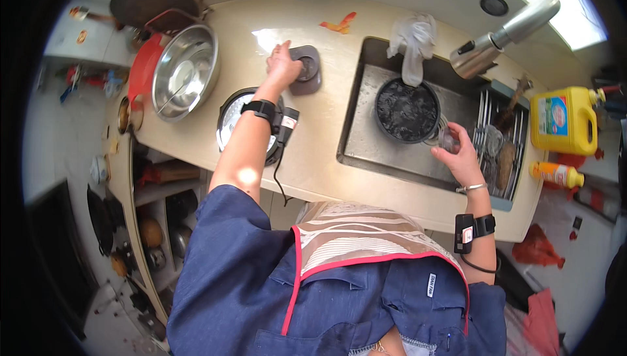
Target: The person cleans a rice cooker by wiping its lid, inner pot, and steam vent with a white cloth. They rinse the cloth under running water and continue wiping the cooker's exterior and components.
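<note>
My left hand reaches over the counter, its thumb and fingers apart, at the left edge of a dark grey plastic stand with a round centre. Whether the fingers touch the stand cannot be made out. Over the right part of the sink, my right hand grips a small clear cup between thumb and fingers. Just left of that cup, a round black basin full of dark, rippling water stands in the stainless steel sink.
A pale wet cloth hangs over the sink's back rim, under the metal faucet. A drain rack and yellow jug stand right. Left are a steel bowl and a round appliance beneath my left forearm.
</note>
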